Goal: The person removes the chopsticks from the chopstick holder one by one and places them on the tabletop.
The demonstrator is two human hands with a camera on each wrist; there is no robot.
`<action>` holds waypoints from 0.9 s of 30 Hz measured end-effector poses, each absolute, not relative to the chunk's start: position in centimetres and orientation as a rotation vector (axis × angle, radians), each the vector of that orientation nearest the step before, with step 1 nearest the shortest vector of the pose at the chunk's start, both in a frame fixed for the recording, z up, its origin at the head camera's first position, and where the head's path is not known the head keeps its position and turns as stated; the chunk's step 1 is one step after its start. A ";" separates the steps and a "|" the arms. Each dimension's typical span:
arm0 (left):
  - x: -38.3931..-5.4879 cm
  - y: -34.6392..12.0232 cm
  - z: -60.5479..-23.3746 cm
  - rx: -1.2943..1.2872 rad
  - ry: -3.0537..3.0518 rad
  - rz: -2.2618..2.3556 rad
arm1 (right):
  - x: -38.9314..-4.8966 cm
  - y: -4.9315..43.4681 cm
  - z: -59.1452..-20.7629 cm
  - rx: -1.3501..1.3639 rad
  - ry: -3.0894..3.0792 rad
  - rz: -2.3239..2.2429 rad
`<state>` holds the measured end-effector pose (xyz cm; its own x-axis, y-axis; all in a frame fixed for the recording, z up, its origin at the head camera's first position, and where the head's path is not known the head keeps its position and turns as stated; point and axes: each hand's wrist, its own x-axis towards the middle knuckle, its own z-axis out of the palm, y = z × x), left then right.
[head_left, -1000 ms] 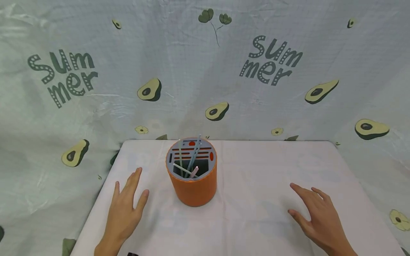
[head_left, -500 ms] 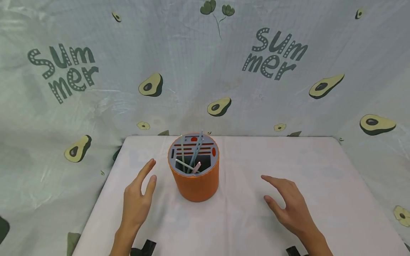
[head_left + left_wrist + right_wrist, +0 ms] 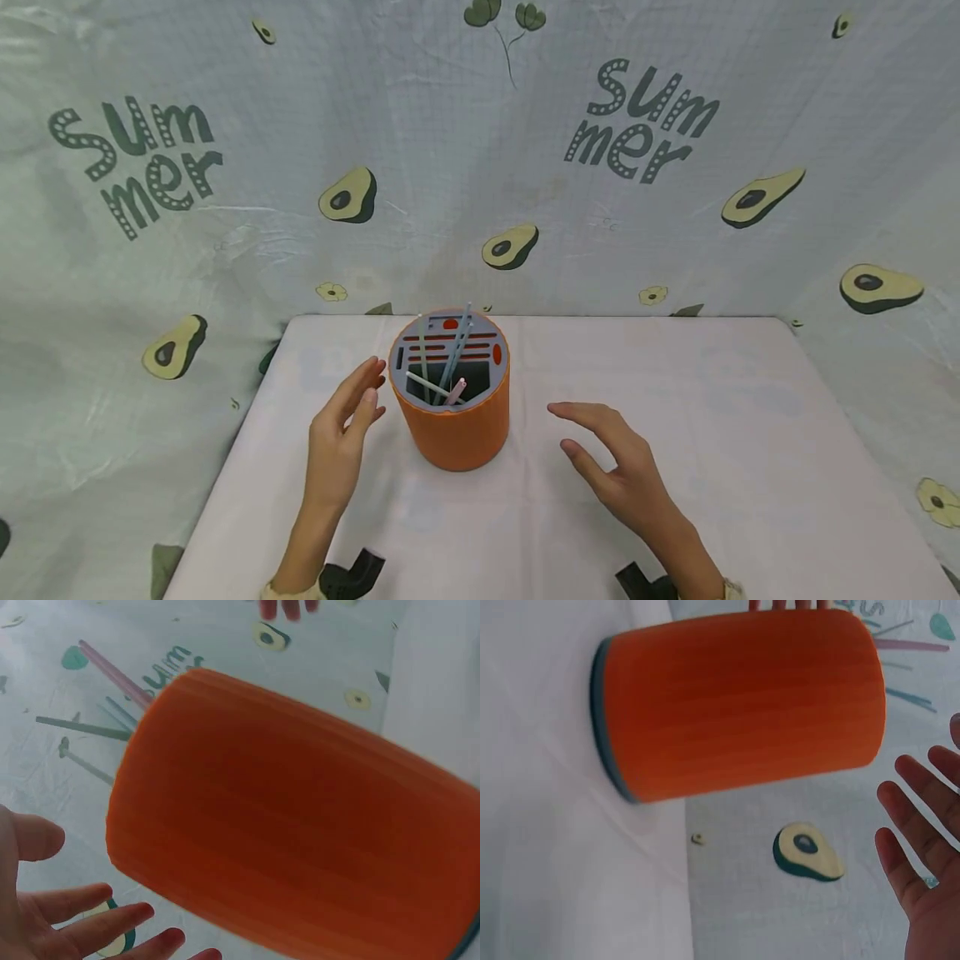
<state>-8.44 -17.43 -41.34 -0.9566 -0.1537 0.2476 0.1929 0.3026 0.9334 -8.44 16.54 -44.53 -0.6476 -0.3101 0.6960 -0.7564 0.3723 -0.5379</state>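
Observation:
An orange cylindrical holder [image 3: 457, 437] with a grey slotted top stands upright on the white table. Several thin sticks, pale green, blue and pink [image 3: 455, 392], lean out of its dark top opening. My left hand [image 3: 339, 433] is just left of the holder, fingers spread and fingertips close to its upper side. Off to the right, with a gap between, my right hand [image 3: 618, 462] hovers with relaxed fingers and holds nothing. In the left wrist view the orange wall [image 3: 292, 817] fills the middle, and the left fingers [image 3: 112, 930] lie beside it.
The white tabletop [image 3: 720, 400] stretches around the holder. Behind it hangs a pale cloth [image 3: 420, 125] printed with avocados and lettering. A black wrist mount [image 3: 352, 575] sits on the left forearm, another [image 3: 645, 583] on the right.
Both hands have moved inward toward the holder, the left one ending close beside it and the right one travelling further left. The holder stays in place on the table.

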 end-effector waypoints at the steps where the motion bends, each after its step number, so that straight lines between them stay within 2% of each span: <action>1: -8.6 -17.4 -41.1 -0.030 -2.269 -1.746 | -8.5 16.2 -44.3 0.926 -2.149 1.226; 11: -9.0 -16.8 -39.2 0.124 -2.238 -2.001 | -9.1 12.6 -42.4 0.995 -2.116 1.319; 27: -10.0 -16.4 -38.3 0.100 -2.488 -1.955 | -11.1 8.9 -40.3 0.968 -2.115 1.430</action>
<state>-10.03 -16.39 -38.33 -0.9977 -0.0348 -0.0581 -0.0646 0.2354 0.9697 -11.09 8.89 -40.32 -0.6760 -0.3167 0.6654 -0.7355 0.2334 -0.6361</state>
